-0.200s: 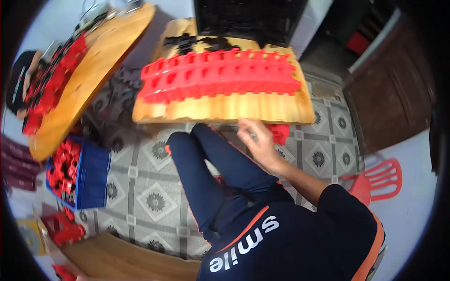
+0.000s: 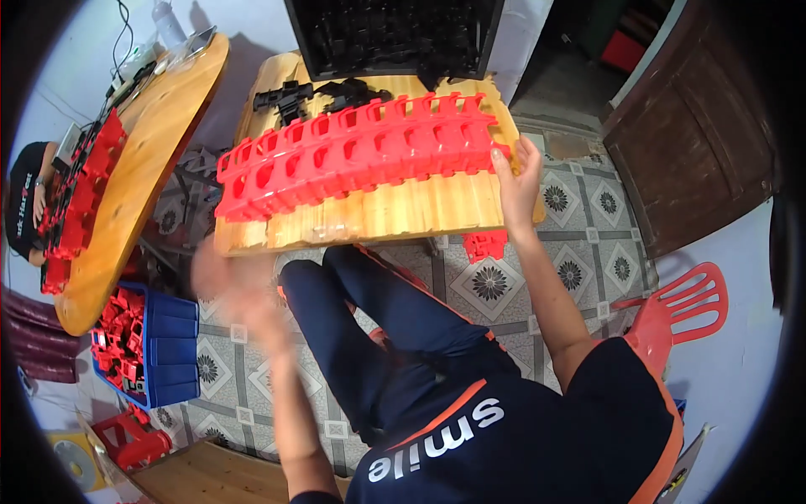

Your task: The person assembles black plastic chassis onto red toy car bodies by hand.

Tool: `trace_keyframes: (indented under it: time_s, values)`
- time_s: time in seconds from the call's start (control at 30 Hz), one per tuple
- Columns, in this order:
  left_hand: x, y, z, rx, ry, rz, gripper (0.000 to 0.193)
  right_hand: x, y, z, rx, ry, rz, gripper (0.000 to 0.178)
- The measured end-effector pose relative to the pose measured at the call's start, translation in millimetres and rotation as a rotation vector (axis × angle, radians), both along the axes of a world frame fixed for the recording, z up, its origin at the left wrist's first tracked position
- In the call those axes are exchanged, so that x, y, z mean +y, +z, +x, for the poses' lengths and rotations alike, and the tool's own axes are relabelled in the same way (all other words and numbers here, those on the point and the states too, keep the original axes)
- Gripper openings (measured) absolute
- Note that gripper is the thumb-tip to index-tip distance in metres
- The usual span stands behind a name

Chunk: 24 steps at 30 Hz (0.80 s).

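Note:
Two rows of red plastic parts (image 2: 336, 151) stand side by side across the wooden table (image 2: 378, 214) in front of me. At their right end is my right hand (image 2: 522, 181), its thumb against the last red part and its fingers stretched apart; I see nothing held in it. My left hand (image 2: 239, 281) is smeared by motion beside the table's near left corner, so its fingers cannot be made out. Several black plastic parts (image 2: 290, 99) lie behind the rows, in front of a black tray (image 2: 395, 42) filled with more black pieces.
A blue crate (image 2: 172, 344) full of red parts stands on the floor at left. Another person (image 2: 29, 202) sits behind a second wooden table (image 2: 159, 134) with red and black parts. A red chair (image 2: 684, 307) is at my right, and a red part (image 2: 484, 245) shows below my table's edge.
My left hand has come into view from below. My right hand has moved from the table's near edge up to the right end of the red rows. The view has shifted slightly.

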<state>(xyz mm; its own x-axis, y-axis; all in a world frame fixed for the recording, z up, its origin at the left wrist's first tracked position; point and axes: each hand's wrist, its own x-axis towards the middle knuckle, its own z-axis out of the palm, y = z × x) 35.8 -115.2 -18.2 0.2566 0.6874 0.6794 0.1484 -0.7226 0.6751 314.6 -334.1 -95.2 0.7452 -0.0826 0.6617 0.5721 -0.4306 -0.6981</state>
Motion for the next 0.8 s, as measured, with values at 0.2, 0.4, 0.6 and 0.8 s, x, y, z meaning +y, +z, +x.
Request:
trace_keyframes:
  time_s: [0.2,0.4,0.6,0.8]
  values:
    - [-84.8,-66.7,226.4,0.366,-0.393,0.471,0.057,2.2,-31.2,56.1,0.509,0.671,0.33,0.03]
    - [-79.3,-73.3,233.2,0.465,-0.422,0.441,0.061,-41.6,-7.7,77.4,0.307,0.471,0.462,0.009]
    - [-84.1,3.4,170.3,-0.561,-0.807,-1.101,0.101,3.1,102.3,-11.7,-0.503,1.019,-0.591,0.021]
    - [-24.5,-29.5,87.2,-0.735,-0.697,-1.216,0.095,165.2,128.3,68.7,-0.004,1.043,-0.257,0.04]
